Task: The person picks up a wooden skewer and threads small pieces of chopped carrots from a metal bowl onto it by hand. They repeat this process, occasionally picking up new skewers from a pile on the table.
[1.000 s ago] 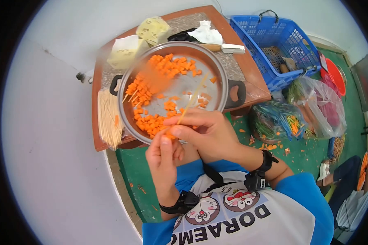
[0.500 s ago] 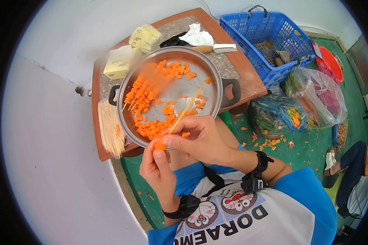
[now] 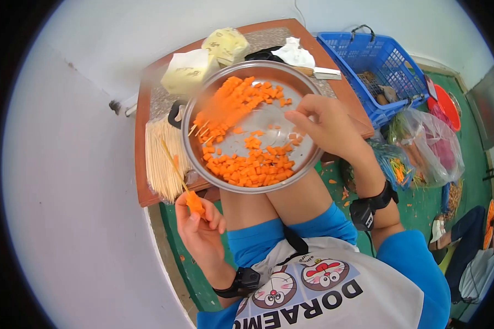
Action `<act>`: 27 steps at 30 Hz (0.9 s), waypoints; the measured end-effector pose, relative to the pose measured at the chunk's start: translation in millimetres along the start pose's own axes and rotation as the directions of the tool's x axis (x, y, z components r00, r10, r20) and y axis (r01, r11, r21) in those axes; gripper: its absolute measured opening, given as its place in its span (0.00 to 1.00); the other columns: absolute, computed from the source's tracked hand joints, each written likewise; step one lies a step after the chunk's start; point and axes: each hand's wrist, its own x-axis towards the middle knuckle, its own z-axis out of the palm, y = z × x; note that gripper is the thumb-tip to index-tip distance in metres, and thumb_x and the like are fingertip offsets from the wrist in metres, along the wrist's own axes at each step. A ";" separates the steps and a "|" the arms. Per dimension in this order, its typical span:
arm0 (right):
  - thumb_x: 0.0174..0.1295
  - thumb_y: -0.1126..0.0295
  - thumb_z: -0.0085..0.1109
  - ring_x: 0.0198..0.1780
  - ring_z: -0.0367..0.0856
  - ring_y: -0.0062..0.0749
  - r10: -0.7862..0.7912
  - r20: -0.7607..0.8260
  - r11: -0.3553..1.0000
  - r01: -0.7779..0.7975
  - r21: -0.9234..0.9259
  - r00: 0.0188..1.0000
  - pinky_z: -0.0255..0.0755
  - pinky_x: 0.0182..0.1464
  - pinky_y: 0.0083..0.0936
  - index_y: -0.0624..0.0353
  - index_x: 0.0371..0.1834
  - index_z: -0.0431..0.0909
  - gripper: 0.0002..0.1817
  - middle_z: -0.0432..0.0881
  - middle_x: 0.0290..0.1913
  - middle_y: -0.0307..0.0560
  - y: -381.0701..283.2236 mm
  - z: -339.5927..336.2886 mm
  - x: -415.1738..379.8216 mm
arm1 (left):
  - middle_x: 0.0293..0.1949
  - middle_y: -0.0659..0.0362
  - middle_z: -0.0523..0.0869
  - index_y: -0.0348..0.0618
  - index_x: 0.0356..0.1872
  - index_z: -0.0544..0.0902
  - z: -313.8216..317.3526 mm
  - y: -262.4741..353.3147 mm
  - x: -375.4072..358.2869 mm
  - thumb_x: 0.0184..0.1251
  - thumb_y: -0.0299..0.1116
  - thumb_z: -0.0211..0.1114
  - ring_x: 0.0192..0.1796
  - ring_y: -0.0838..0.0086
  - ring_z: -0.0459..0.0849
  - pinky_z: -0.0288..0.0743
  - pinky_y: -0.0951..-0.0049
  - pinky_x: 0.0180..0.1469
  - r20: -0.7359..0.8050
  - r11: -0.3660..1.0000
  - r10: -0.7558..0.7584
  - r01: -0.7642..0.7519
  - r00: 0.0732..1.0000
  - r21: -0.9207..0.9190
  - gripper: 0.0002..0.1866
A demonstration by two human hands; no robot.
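Observation:
Low at the left, my left hand (image 3: 199, 222) pinches carrot pieces (image 3: 195, 204) threaded on a wooden skewer (image 3: 173, 166), whose bare length points up and left. A wide metal pan (image 3: 266, 123) holds loose diced carrot (image 3: 252, 169) along its near side. Filled carrot skewers (image 3: 225, 112) lie at its left, partly blurred. My right hand (image 3: 328, 125) is over the pan's right side with fingers curled together; whatever is between the fingertips is hidden. It also covers the pan's right handle.
A bundle of bare skewers (image 3: 160, 159) lies left of the pan on the wooden table (image 3: 141, 129). Behind are tissue packs (image 3: 186, 71) and a knife (image 3: 326, 73). On the right floor stand a blue crate (image 3: 392, 66) and plastic bags (image 3: 431, 145). Another person (image 3: 477, 263) sits at far right.
My hands have parted. The left moved down and left with the carrot skewer; the right let go of it and moved up and right over the pan. The view has shifted slightly.

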 end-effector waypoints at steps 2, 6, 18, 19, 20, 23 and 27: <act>0.48 0.67 0.57 0.25 0.71 0.24 0.113 0.094 0.989 -0.102 -0.109 0.989 0.66 0.28 0.19 0.64 0.23 0.73 0.10 0.74 0.25 0.47 -0.9 -0.2 3.9 | 0.21 0.60 0.64 0.34 0.43 0.65 -4.9 0.2 0.2 0.57 0.40 0.49 0.18 0.82 0.60 0.56 0.84 0.16 0.001 1.000 0.002 -0.002 1.000 -0.002 0.19; 0.46 0.71 0.56 0.27 0.72 0.37 -0.009 0.231 0.969 0.065 -0.237 0.973 0.67 0.30 0.27 0.64 0.24 0.72 0.07 0.74 0.24 0.51 21.2 19.3 6.5 | 0.20 0.61 0.65 0.34 0.42 0.66 -7.8 1.4 0.7 0.61 0.40 0.46 0.18 0.83 0.60 0.56 0.85 0.16 -0.053 1.000 0.009 -0.010 0.999 -0.017 0.18; 0.43 0.74 0.54 0.32 0.73 0.41 0.095 0.530 0.924 0.123 -0.361 0.843 0.66 0.33 0.30 0.62 0.23 0.69 0.05 0.74 0.26 0.48 29.2 41.6 14.2 | 0.17 0.62 0.65 0.36 0.38 0.68 -13.3 -1.3 -0.3 0.60 0.36 0.46 0.12 0.84 0.58 0.50 0.86 0.13 -0.084 0.968 0.028 -0.006 0.996 0.252 0.13; 0.44 0.73 0.55 0.30 0.73 0.40 0.071 0.491 0.940 0.106 -0.324 0.868 0.67 0.32 0.29 0.62 0.22 0.69 0.06 0.74 0.24 0.49 29.6 38.0 15.2 | 0.17 0.62 0.65 0.36 0.38 0.68 -13.8 -0.5 -1.3 0.60 0.36 0.46 0.12 0.84 0.58 0.50 0.86 0.13 -0.083 0.967 0.033 -0.011 0.996 0.253 0.13; 0.44 0.73 0.55 0.28 0.73 0.40 0.046 0.448 0.954 0.094 -0.286 0.893 0.67 0.30 0.29 0.63 0.22 0.69 0.06 0.74 0.23 0.49 29.3 34.2 17.3 | 0.17 0.62 0.65 0.36 0.38 0.68 -14.2 0.4 -2.2 0.60 0.36 0.47 0.12 0.84 0.58 0.49 0.87 0.13 -0.091 0.974 0.020 0.001 0.996 0.227 0.13; 0.46 0.72 0.56 0.26 0.74 0.32 0.043 0.347 0.986 0.016 -0.164 0.937 0.66 0.27 0.26 0.63 0.21 0.68 0.07 0.73 0.20 0.49 22.0 22.1 21.6 | 0.17 0.63 0.64 0.36 0.37 0.69 -10.4 2.2 -2.9 0.60 0.36 0.48 0.12 0.85 0.56 0.48 0.87 0.13 -0.091 0.972 0.016 0.006 0.996 0.236 0.12; 0.46 0.71 0.57 0.29 0.75 0.29 0.014 0.271 1.000 -0.015 0.005 0.962 0.71 0.28 0.24 0.64 0.27 0.71 0.09 0.75 0.25 0.50 22.2 17.1 21.9 | 0.15 0.64 0.63 0.35 0.34 0.70 -3.5 -3.3 -5.2 0.61 0.36 0.48 0.13 0.86 0.56 0.48 0.87 0.13 -0.045 0.937 0.042 -0.024 0.998 0.348 0.12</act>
